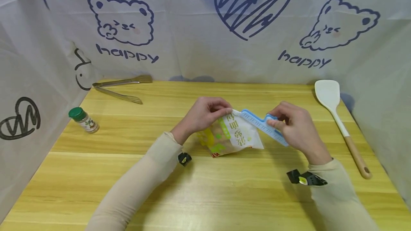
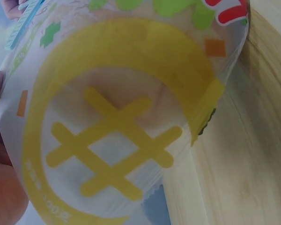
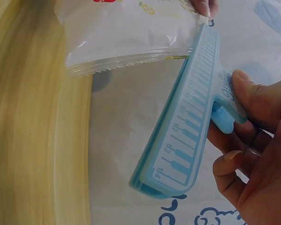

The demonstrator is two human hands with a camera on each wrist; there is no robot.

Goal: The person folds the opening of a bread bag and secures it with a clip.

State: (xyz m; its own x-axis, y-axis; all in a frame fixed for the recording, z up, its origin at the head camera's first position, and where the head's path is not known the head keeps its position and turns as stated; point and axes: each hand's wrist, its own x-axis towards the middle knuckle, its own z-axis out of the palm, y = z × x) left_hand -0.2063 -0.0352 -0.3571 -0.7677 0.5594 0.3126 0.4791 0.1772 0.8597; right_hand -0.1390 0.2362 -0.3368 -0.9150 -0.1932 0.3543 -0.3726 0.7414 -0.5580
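Note:
In the head view my left hand (image 1: 208, 113) pinches the upper corner of a bread bag (image 1: 236, 136), a clear and white wrapper with green and yellow print. Close up in the left wrist view, the bag (image 2: 122, 117) shows a large yellow pineapple design. My right hand (image 1: 297, 127) grips the handle of a long light-blue bag clip (image 1: 261, 125), thumb on one side and fingers on the other. One end of the clip (image 3: 178, 136) meets the bag's edge beside my left fingertips; its other end juts past the bag. How much of the edge lies inside the clip is hidden.
Metal tongs (image 1: 122, 88) lie at the back left of the wooden table (image 1: 205, 195). A green-capped seasoning jar (image 1: 84, 120) stands near the left edge. Along the right edge lies a white spatula (image 1: 340, 124) with a wooden handle. Drawn-on white cloth (image 1: 192, 27) walls the back and sides.

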